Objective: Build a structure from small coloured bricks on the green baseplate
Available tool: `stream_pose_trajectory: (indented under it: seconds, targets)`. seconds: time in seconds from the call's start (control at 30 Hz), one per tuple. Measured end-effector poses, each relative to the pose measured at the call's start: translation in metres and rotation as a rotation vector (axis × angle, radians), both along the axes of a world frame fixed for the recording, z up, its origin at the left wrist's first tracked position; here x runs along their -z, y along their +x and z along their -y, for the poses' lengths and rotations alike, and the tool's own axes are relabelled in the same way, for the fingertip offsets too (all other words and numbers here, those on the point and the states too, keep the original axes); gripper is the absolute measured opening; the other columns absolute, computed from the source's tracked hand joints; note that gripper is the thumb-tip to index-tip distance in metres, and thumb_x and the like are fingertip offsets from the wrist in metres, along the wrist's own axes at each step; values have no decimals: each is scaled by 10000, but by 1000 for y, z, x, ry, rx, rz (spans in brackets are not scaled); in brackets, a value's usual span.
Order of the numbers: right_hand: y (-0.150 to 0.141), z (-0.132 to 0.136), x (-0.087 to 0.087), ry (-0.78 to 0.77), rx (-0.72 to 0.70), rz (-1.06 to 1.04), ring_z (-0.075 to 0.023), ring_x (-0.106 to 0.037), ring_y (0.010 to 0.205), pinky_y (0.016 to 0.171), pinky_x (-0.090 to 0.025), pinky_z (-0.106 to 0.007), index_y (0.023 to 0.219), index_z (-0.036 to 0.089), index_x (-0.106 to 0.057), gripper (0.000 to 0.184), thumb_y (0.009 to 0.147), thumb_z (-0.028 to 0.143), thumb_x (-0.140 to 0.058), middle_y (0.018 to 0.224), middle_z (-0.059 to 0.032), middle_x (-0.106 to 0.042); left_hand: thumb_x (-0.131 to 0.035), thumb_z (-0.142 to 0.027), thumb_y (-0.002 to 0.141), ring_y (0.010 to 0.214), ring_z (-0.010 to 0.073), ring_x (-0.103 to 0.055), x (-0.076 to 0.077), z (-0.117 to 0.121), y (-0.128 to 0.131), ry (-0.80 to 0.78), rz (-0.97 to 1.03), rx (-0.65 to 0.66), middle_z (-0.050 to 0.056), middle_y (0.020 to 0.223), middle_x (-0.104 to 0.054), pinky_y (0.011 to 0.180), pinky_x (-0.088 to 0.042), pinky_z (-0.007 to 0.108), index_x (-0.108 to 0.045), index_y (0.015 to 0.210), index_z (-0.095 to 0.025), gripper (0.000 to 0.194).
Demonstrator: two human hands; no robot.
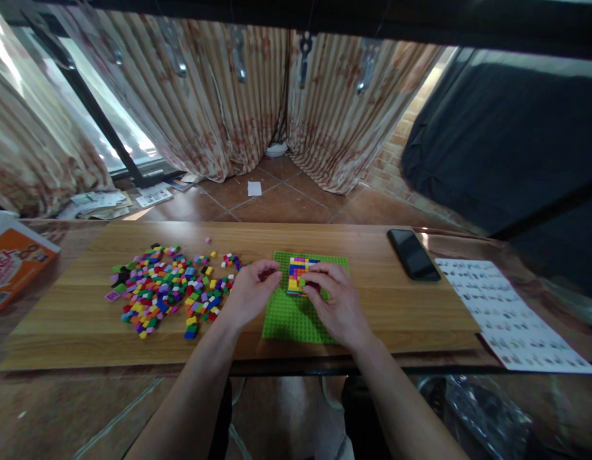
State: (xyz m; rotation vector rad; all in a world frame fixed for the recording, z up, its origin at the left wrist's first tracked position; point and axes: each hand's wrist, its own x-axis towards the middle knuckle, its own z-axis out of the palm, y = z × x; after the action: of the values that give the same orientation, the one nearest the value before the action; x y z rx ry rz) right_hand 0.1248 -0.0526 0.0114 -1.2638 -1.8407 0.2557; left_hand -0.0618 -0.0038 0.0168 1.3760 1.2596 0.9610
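A green studded baseplate (296,322) lies on the wooden board. On its upper part stands a compact block of bricks (296,271) in yellow, blue, white, red and orange. My right hand (338,300) reaches over the block and pinches a small light-green brick (302,282) between thumb and fingers, right at the built bricks. It covers the block's right side. My left hand (252,291) hovers at the baseplate's left edge. Its fingers are half curled, with a gap between thumb and forefinger and nothing visible in it.
A wide pile of loose coloured bricks (168,284) spreads over the left of the wooden board (372,255). A black phone (413,254) lies at the right, beside a printed sheet (511,313). An orange and white box (18,259) stands at the far left.
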Motion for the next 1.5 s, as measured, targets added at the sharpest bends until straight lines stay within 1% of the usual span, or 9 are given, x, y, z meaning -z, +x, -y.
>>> stream_pose_trajectory:
  seconds: [0.1,0.2,0.4,0.63,0.9,1.03,1.17,1.33,1.5]
  targets:
    - [-2,-1,2,17,-7,37,-236,-567,1055,913,-515,-433,1004,239,-709,151,906,202,-600,1083,-80,-633,-636,-248,738,604,136,-591,-4,3,4,-20,-15,28,7,662,-661,587,-465,249,-685,883,-136,190]
    - [-3,-1,3,37,4,43,-242,-565,1065,914,-517,-443,1013,258,-717,167,904,206,-602,1095,-78,-628,-628,-250,744,609,138,-579,-4,3,6,-22,-14,46,4,654,-651,586,-457,250,-683,896,-135,198]
    - [-3,0,6,53,-4,23,-229,-570,1037,908,-517,-446,1049,288,-721,208,899,195,-610,1114,-65,-628,-622,-238,748,673,148,-595,-1,4,6,24,-8,86,25,725,-677,622,-466,255,-692,880,-138,180]
    - [-4,0,6,40,13,3,-229,-565,1031,897,-515,-439,1034,302,-741,211,888,202,-626,1134,-61,-640,-624,-259,759,704,155,-612,-2,5,7,51,16,122,33,776,-703,651,-479,260,-707,876,-146,182]
    - [-9,0,9,25,57,-31,-234,-571,1043,912,-505,-470,982,326,-750,197,875,202,-640,1147,-41,-655,-661,-314,764,764,186,-652,-1,7,10,84,-57,123,63,845,-732,711,-503,296,-720,922,-143,240]
    - [-12,0,9,21,88,-70,-239,-585,1054,913,-510,-470,939,309,-745,177,853,185,-653,1136,-46,-663,-686,-353,753,768,198,-653,2,9,14,102,-149,81,73,865,-734,712,-498,309,-719,940,-139,287]
    - [-12,-1,10,26,100,-75,-245,-586,1065,941,-492,-475,943,275,-725,130,846,208,-670,1115,-57,-672,-707,-322,715,786,203,-657,6,8,19,76,-191,11,71,885,-734,728,-497,314,-711,964,-141,308]
    - [-11,-1,8,-5,106,-65,-256,-583,1088,965,-476,-481,1037,256,-695,205,838,211,-680,1141,-72,-669,-711,-267,668,706,175,-630,8,8,25,-3,-121,-53,38,784,-710,632,-471,272,-706,912,-140,275]
    - [-12,0,8,-3,100,-62,-259,-580,1091,976,-472,-489,1045,257,-690,205,845,216,-673,1146,-75,-667,-699,-273,671,625,152,-591,8,9,28,-35,-81,-62,25,723,-682,578,-444,258,-688,902,-136,269]
